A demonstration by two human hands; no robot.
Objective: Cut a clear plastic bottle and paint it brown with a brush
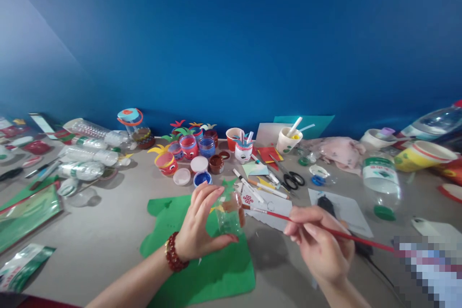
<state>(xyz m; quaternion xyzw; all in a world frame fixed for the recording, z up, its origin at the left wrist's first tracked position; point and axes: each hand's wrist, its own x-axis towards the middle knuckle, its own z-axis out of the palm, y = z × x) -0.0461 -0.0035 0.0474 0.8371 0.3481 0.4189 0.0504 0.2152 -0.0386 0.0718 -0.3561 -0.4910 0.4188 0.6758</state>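
Observation:
Between the thumb and fingers of my left hand (195, 231) a clear cut plastic bottle piece (228, 219) is held on its side, with brown paint on its right end. My right hand (323, 245) pinches a paintbrush (346, 235) with a long red handle. The brush tip is at the painted end, apparently touching it. Below my left hand lies a green sheet (216, 279) with a cut, wavy edge. Open jars of brown paint (216, 164) and blue paint (202, 179) stand just beyond the bottle piece.
Beyond the jars are decorated cups (167, 163). Black-handled scissors (293, 180) and markers (249, 186) lie behind the brush. Several plastic bottles (84, 156) lie at left; a cut bottle (381, 183) is at right. A black tool (327, 206) with a cable lies behind my right hand.

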